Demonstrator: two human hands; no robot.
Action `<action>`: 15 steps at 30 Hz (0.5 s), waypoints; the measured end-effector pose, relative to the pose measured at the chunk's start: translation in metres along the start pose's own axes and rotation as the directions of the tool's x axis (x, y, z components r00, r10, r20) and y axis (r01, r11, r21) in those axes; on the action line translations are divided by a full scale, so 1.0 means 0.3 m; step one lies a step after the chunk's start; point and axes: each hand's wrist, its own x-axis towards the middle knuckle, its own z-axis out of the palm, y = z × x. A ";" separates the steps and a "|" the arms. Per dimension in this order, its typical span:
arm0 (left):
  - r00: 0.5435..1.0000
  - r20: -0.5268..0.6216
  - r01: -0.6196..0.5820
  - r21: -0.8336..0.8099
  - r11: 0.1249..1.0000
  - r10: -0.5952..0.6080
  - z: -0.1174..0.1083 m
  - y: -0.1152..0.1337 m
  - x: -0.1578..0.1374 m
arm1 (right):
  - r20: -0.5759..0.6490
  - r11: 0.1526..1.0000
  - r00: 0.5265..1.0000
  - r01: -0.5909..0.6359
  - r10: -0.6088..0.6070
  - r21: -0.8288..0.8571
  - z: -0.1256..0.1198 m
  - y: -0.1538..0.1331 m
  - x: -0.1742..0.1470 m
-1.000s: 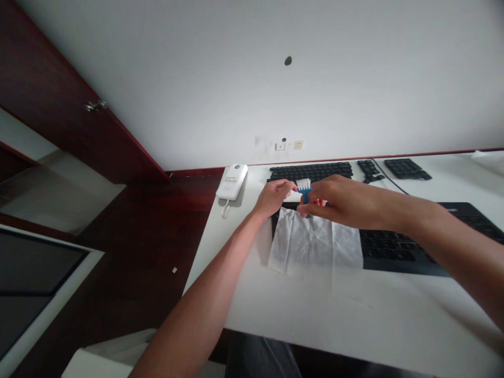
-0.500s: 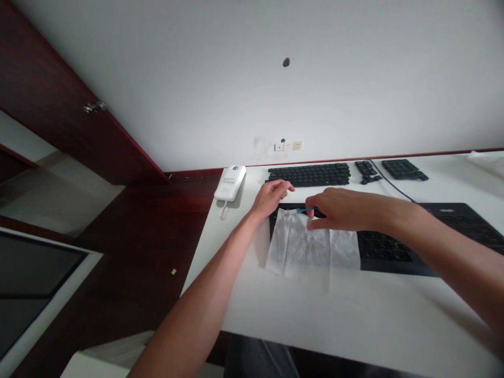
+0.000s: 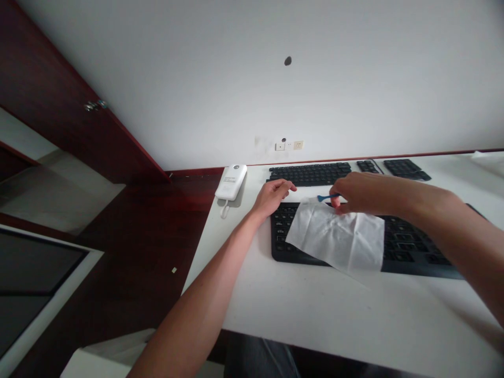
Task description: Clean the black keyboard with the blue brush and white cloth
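A black keyboard base lies on the white desk, its key wells showing without caps. My right hand is closed over its far edge, pinching a thin blue tool that looks like a small brush, its flared pale end pointing left. From the same fingers a white tissue spreads across the keyboard's middle; its grip point is partly hidden. My left hand rests at the base's far left corner, fingers loosely extended and apart, holding nothing.
Black keycaps lie in rows along the wall, with further keycap groups to the right. A white power bank with a short loop cable sits at the desk's left. White sheeting lies at the far right.
My right hand has moved right and slightly up with the blue brush and tissue. The keyboard's left end is now uncovered. My left hand has stayed in place.
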 end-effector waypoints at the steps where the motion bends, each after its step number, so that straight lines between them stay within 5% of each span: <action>1: 1.000 0.001 -0.002 -0.010 1.000 0.002 0.000 0.000 0.001 | 0.032 1.000 0.999 -0.025 0.026 -0.011 -0.016 0.004 -0.002; 6: 1.000 0.004 -0.001 -0.006 1.000 0.001 0.003 0.005 0.002 | -0.003 0.999 1.000 0.023 -0.023 -0.039 -0.057 -0.056 -0.006; 15: 1.000 0.018 0.018 0.030 0.999 -0.019 -0.004 0.016 0.000 | 0.029 0.985 0.995 0.100 -0.097 -0.139 0.069 -0.220 -0.022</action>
